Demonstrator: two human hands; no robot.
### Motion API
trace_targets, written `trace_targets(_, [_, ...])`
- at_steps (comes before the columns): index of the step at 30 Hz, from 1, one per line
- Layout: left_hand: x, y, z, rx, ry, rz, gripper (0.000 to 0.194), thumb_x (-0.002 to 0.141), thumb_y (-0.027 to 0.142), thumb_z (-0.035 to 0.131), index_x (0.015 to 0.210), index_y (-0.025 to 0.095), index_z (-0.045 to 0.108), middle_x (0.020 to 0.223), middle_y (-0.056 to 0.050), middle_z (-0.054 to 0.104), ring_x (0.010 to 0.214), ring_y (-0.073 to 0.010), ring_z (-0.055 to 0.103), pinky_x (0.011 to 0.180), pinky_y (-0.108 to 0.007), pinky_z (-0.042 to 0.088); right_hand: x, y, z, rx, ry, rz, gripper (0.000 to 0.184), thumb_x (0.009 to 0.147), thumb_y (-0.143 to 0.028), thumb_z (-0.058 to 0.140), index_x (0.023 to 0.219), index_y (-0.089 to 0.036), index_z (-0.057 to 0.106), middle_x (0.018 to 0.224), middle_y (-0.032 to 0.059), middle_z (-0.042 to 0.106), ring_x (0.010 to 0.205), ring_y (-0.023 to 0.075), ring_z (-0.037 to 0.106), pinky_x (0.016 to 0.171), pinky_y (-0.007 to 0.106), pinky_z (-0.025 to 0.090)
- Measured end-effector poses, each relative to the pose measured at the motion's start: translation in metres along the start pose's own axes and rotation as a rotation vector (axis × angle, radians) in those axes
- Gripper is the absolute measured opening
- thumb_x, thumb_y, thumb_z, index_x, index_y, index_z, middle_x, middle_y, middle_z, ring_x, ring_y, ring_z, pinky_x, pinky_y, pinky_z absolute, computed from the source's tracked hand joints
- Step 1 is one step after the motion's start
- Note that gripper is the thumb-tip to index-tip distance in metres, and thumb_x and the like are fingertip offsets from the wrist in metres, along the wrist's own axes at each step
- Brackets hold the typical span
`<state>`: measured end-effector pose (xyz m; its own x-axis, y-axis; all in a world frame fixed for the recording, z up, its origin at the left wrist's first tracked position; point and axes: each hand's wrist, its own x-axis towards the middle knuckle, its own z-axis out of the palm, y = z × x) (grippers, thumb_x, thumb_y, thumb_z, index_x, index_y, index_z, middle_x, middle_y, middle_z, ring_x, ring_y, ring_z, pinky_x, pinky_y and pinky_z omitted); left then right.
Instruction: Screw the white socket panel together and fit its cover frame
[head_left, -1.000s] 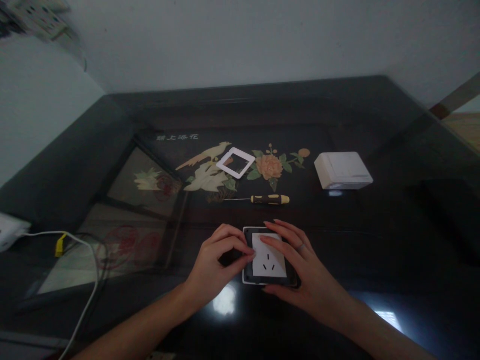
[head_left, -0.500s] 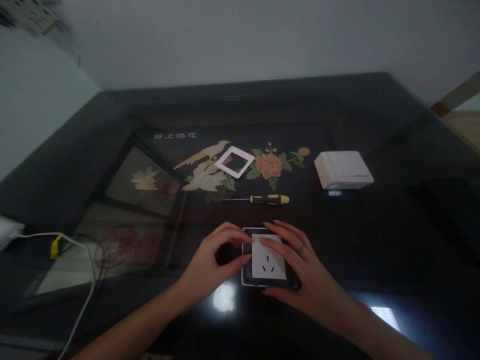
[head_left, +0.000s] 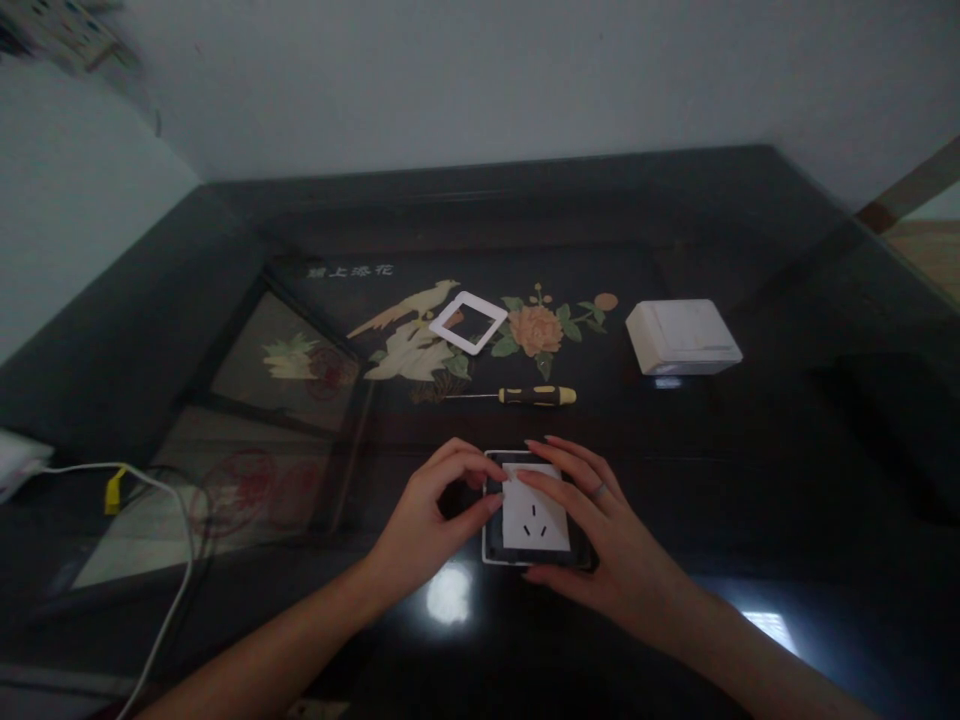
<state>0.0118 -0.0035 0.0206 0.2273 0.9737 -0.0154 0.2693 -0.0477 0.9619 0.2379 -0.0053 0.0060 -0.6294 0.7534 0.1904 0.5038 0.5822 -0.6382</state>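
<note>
A white wall socket [head_left: 535,527] with three slots in its face lies in front of me, its dark frame and pale outer rim showing around the white middle. My right hand [head_left: 600,520] spans it from the right, thumb at the near edge and fingers over the far edge and the face. At the left edge, my left hand [head_left: 442,500] curls its thumb and forefinger onto the socket, fingertips close together. Whether something small sits between those fingertips cannot be made out. Beyond the hands lies a screwdriver [head_left: 537,396] with a yellow and black handle, its shaft pointing left.
Farther back, a white square cover frame [head_left: 469,323] rests on the glossy dark table [head_left: 525,210]. A white box-like piece [head_left: 684,337] stands to the right. On the left, a white cable [head_left: 180,560] with a yellow tag [head_left: 113,491] runs from a white plug-like block [head_left: 21,465].
Both hands keep their hold on the socket, with only slight finger movement. The whole view has shifted very slightly; the screwdriver, cover frame and white box stay in place.
</note>
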Motion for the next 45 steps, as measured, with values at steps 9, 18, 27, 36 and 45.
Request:
trace_targets(9, [0.000,-0.001,0.000,0.053,0.008,0.039,0.010,0.090,0.020,0.061,0.095,0.021,0.069,0.091,-0.002,0.060,0.082,-0.0148,0.059,0.073,-0.026,0.048,0.001,0.002,0.002,0.009,-0.006,0.005,0.078,0.078,-0.043,0.077,0.143,-0.028,0.037,0.151,0.0117,0.036,0.141,0.0327,0.027,0.109,0.054,0.042])
trace_targets(18, [0.045,0.020,-0.015,0.438,-0.104,0.308,0.021,0.092,0.012,0.056,0.110,0.019,0.063,0.109,-0.006,0.063,0.107,-0.0194,0.060,0.096,-0.035,0.049,0.000,0.005,-0.001,0.032,-0.040,0.027,0.085,0.073,-0.056,0.077,0.143,-0.025,0.039,0.154,0.0154,0.029,0.142,0.0361,0.027,0.112,0.058,0.036])
trace_targets(27, [0.133,-0.004,0.012,0.659,-0.234,0.412,0.035,0.076,0.021,0.079,0.108,0.018,0.066,0.106,-0.007,0.068,0.103,-0.0264,0.064,0.092,-0.041,0.051,0.003,0.001,-0.002,0.060,-0.077,0.144,0.086,0.067,-0.030,0.085,0.140,-0.027,0.039,0.150,0.0145,0.032,0.139,0.0353,0.033,0.113,0.058,0.036])
trace_targets(36, [0.107,0.030,-0.031,0.467,0.181,0.473,0.035,0.094,0.025,0.059,0.128,0.021,0.049,0.106,-0.006,0.067,0.088,-0.0186,0.068,0.077,-0.031,0.056,0.002,0.004,-0.002,0.061,-0.016,0.135,0.080,0.069,-0.018,0.078,0.137,-0.027,0.037,0.146,0.0145,0.034,0.136,0.0346,0.037,0.110,0.058,0.039])
trace_targets(45, [0.042,0.045,-0.037,-0.411,0.451,0.405,0.037,0.093,0.030,0.065,0.129,0.035,0.053,0.096,0.003,0.068,0.072,-0.0131,0.070,0.066,-0.028,0.063,0.002,0.007,-0.001,0.035,0.006,0.125,0.078,0.071,-0.022,0.078,0.138,-0.028,0.038,0.147,0.0142,0.036,0.134,0.0359,0.039,0.107,0.060,0.041])
